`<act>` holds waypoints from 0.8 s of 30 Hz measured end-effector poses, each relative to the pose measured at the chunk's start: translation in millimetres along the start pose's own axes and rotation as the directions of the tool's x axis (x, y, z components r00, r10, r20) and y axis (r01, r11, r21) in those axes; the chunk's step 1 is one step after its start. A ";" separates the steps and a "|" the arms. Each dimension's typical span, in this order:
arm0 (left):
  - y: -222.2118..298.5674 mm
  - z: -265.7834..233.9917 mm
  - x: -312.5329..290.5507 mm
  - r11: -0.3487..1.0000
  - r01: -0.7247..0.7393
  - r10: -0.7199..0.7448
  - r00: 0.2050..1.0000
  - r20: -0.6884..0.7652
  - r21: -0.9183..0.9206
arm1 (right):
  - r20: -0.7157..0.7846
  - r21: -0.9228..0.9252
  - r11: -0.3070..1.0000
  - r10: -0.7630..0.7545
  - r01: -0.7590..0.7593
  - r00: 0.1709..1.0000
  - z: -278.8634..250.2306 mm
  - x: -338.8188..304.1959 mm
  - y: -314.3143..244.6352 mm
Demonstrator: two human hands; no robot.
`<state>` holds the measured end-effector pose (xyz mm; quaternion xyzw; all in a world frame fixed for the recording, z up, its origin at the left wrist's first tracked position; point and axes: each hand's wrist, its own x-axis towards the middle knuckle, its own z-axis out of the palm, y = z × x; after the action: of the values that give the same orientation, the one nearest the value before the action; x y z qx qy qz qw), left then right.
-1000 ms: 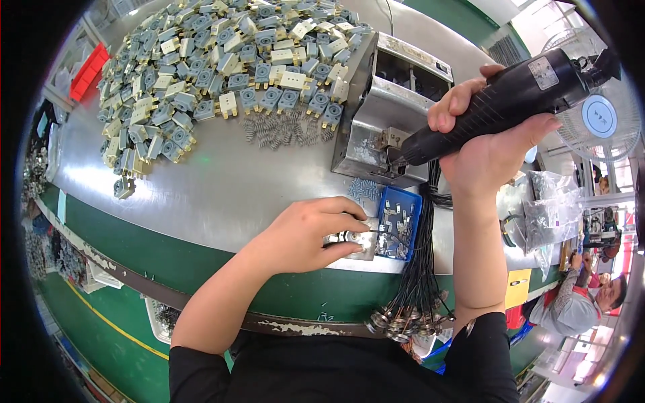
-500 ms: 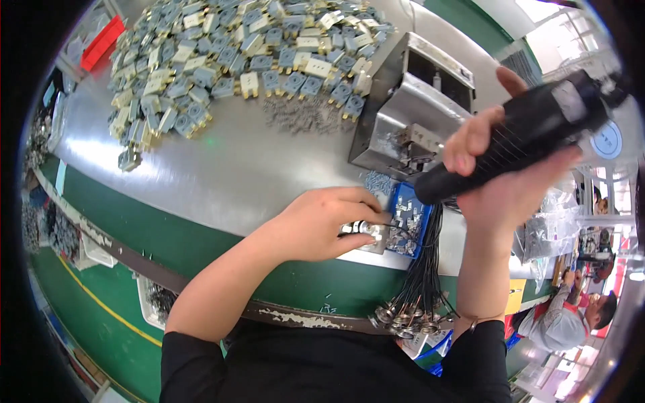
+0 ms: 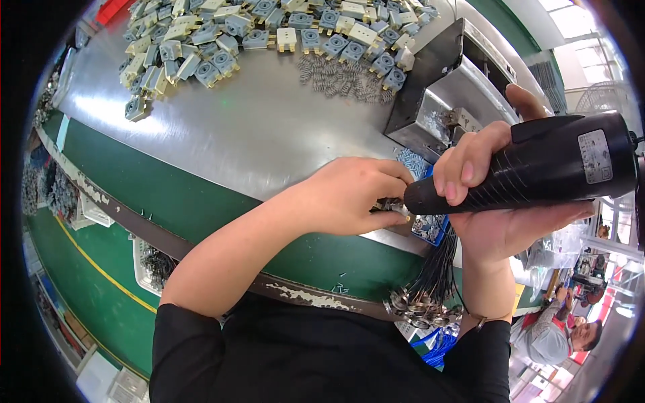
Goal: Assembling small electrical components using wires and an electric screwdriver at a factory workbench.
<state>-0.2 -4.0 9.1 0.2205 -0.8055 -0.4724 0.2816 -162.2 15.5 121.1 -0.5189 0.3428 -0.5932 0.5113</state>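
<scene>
My left hand (image 3: 359, 195) pinches a small metal part (image 3: 395, 207), mostly hidden by the fingers and thumb. My right hand (image 3: 494, 181) wraps round a thick black electric screwdriver (image 3: 544, 161), which lies nearly level. Its dark nose end reaches my left fingertips at the small part; the bit itself cannot be made out. Just beyond and partly under that nose is a blue tray (image 3: 440, 232) of small metal pieces. Little bluish screws (image 3: 413, 162) lie loose beside the tray.
Grey and cream plug-like housings (image 3: 235, 27) pile up at the back, with small springs (image 3: 346, 79) before them. A steel fixture (image 3: 433, 101) stands at the back right. Black cables (image 3: 440, 262) with round metal ends (image 3: 420, 309) hang over the front edge. Another person (image 3: 551, 336) sits far right.
The screwdriver has come down and left, and its nose now meets the part in my left hand. The view has shifted, so the pile and fixture sit higher and farther right.
</scene>
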 end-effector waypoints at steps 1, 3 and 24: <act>-1.8 1.2 -0.3 1.000 -0.013 0.013 1.000 -0.005 0.014 | 0.013 0.010 1.000 0.006 -0.006 1.000 -0.7 -0.5 1.6; -3.1 2.3 -0.5 0.999 -0.023 0.024 1.000 -0.010 0.027 | 0.012 0.006 1.000 0.013 -0.013 1.000 -0.8 -1.6 2.9; -8.2 5.1 -2.1 0.997 -0.059 0.061 0.998 -0.025 0.049 | 0.121 0.106 0.982 -0.166 0.153 0.979 -7.5 -20.6 26.8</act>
<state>-1.3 -3.2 -0.6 0.2092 -0.8193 -0.4412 0.3007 -164.0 27.9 88.8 -0.5568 0.2372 -0.6133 0.5075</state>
